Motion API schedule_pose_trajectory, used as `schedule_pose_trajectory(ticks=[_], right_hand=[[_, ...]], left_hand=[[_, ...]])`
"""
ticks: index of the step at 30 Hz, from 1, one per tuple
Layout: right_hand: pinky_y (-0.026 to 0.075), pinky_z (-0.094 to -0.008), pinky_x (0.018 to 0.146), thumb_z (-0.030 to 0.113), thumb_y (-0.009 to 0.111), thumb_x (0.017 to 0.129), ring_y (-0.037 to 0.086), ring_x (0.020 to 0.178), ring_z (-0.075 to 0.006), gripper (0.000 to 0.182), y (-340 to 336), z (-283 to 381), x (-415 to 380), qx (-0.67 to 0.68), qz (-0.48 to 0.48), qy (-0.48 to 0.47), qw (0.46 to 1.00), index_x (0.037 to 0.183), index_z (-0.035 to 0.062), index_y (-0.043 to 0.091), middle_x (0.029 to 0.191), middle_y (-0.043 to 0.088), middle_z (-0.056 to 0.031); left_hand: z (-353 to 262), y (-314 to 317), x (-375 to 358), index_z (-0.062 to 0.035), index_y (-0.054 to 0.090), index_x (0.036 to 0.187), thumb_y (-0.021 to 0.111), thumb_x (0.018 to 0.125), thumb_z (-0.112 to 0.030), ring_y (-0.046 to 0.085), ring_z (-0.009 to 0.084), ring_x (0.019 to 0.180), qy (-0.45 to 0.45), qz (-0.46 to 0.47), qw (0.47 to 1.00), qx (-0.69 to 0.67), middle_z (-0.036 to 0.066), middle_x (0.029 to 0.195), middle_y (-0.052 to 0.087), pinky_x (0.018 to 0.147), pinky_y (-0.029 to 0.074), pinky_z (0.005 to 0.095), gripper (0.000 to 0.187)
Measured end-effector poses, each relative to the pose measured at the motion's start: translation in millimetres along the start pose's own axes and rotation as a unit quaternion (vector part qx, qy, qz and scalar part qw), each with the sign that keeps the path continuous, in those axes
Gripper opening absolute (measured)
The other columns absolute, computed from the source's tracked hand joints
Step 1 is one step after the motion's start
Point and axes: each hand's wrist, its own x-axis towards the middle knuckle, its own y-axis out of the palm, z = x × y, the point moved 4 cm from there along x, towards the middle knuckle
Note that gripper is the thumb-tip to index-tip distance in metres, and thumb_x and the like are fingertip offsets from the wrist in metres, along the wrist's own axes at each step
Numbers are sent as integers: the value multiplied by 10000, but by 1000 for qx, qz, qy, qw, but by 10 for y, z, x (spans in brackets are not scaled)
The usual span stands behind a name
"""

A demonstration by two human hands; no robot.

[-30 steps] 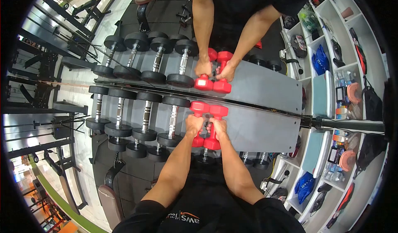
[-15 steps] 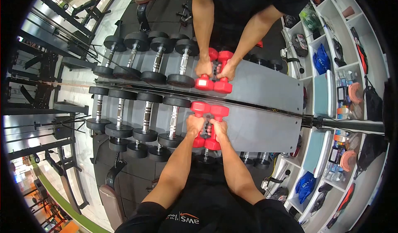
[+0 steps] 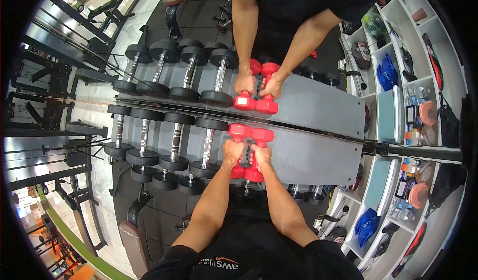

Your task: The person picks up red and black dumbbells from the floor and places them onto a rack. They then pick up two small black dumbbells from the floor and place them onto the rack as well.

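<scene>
My left hand (image 3: 232, 152) is wrapped round the handle of a red dumbbell (image 3: 240, 130). Beside it, my right hand (image 3: 262, 156) grips a second red dumbbell (image 3: 262, 135), which lies parallel and close to the first. Both weights are over the grey rack shelf (image 3: 318, 155), their far heads pointing at the mirror. In the narrow gap between my hands shows a dark grey, knobbly object (image 3: 245, 154), partly covered by my fingers. Left of my left hand stands a chrome-handled black dumbbell (image 3: 208, 148).
Several black dumbbells (image 3: 176, 141) line the shelf to the left, with more on a lower tier (image 3: 165, 180). A mirror behind the shelf reflects my arms and the weights. White cubbies at right hold a blue bag (image 3: 367, 225) and bottles. A bench (image 3: 133, 247) stands lower left.
Both hands keep hold of the red dumbbells, almost in place. My fingers have shifted slightly, and more of the dark grey object between them shows.
</scene>
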Motion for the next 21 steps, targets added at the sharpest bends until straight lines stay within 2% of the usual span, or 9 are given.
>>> schedule_pose_trajectory(ticks=[2, 5, 14, 16, 21], right_hand=[[469, -349, 406, 121, 665, 789, 539, 450, -192, 112, 5, -7, 7, -9, -6, -5, 1000, 815, 24, 616, 615, 574, -80], [461, -351, 398, 116, 668, 786, 537, 448, -194, 111, 10, 55, -68, -9, -17, -9, 1000, 809, 21, 615, 614, 571, -82], [447, -358, 388, 99, 676, 774, 535, 443, -201, 105, 8, 39, -43, 5, -11, -5, 1000, 782, 12, 618, 611, 571, -86], [463, -367, 394, 108, 702, 762, 561, 460, -212, 122, -5, 41, -42, 12, -6, -3, 1000, 772, 3, 642, 623, 591, -94], [464, -359, 405, 111, 677, 771, 542, 461, -197, 115, -129, 33, 10, 34, 47, 12, 998, 815, 21, 620, 618, 571, -78]], left_hand=[[19, 9, 13, 17, 662, 851, 678, 759, -132, 569, 189, 440, -3, 6, 1000, -5, 107, 628, 616, 380, 450, 355, 175], [39, 15, 8, -8, 643, 842, 683, 757, -111, 541, 190, 426, -3, 11, 999, -37, 104, 618, 591, 370, 446, 357, 139], [151, 35, 118, -6, 645, 826, 692, 759, -98, 534, 173, 408, 19, 39, 997, -61, 93, 604, 595, 346, 417, 346, 123], [108, 30, 76, -10, 643, 804, 689, 755, -92, 539, 171, 411, 21, 34, 998, -58, 91, 596, 594, 347, 418, 348, 105], [109, 132, 56, 0, 644, 758, 671, 733, -100, 557, 185, 421, 26, -19, 999, -11, 95, 582, 600, 363, 439, 356, 106]])
